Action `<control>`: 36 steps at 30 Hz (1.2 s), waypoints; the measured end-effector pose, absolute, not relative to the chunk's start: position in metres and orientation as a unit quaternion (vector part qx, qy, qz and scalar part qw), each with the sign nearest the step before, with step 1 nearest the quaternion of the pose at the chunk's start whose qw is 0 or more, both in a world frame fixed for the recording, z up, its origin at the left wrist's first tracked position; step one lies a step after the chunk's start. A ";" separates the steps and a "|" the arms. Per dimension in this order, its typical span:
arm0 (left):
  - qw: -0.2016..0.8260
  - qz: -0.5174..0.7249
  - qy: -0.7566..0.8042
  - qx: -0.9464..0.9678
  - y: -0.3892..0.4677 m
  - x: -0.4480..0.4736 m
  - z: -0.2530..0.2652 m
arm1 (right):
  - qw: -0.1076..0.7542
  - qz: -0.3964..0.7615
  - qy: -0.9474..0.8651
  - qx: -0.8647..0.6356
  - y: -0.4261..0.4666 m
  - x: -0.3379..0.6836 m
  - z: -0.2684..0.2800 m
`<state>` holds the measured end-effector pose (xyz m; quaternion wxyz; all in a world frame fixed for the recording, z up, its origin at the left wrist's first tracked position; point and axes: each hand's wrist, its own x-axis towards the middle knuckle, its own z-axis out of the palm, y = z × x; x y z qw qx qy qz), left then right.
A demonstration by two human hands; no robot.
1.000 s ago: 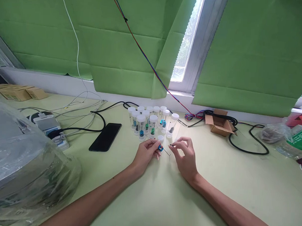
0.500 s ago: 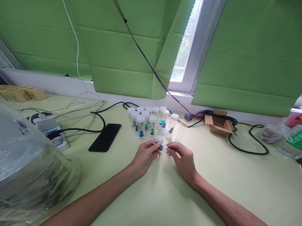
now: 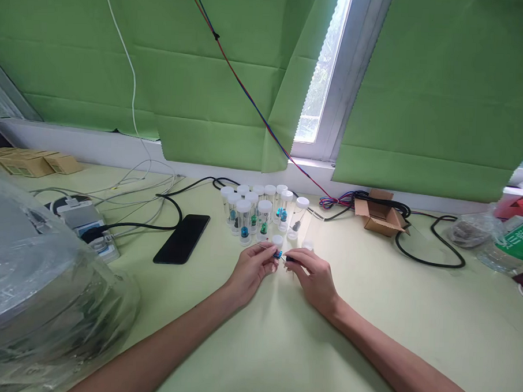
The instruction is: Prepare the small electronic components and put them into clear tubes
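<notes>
My left hand (image 3: 254, 268) pinches a small blue piece (image 3: 277, 254) with a thin metal rod through it. My right hand (image 3: 312, 273) is closed on a small dark piece (image 3: 289, 259), with a thin metal pin showing below the fingertips. The two pieces nearly meet; whether they touch, I cannot tell. Just behind my fingers stand a white cap (image 3: 277, 240) and a second white cap (image 3: 308, 245). Beyond them several transparent tubes with white lids stand upright, including a tube with a blue piece inside (image 3: 244, 218) and a tube with a grey piece (image 3: 299, 216).
A black phone (image 3: 181, 239) lies to the left, near a power strip (image 3: 99, 235) with cables. Plastic wrapping (image 3: 58, 291) bulges at the near left. An open cardboard box (image 3: 379, 215), a black cable (image 3: 432, 263) and a bottle (image 3: 508, 247) are on the right.
My right hand has shifted slightly left, bringing the dark piece closer to the blue piece. More of the white cap behind the right hand shows. The tubes have not moved.
</notes>
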<state>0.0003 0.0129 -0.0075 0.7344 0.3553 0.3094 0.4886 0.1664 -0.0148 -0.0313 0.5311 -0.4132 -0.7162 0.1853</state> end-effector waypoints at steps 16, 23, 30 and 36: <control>0.716 0.489 0.303 0.395 0.010 0.002 -0.005 | 0.508 0.151 -0.743 -0.408 -0.018 0.165 -0.028; 0.710 0.487 0.308 0.405 0.008 0.002 -0.004 | 0.516 0.165 -0.732 -0.413 -0.018 0.165 -0.030; 0.709 0.486 0.306 0.409 0.010 0.002 -0.005 | 0.525 0.162 -0.723 -0.418 -0.018 0.165 -0.032; 0.702 0.484 0.305 0.423 0.010 0.002 -0.006 | 0.525 0.125 -0.739 -0.403 -0.017 0.165 -0.028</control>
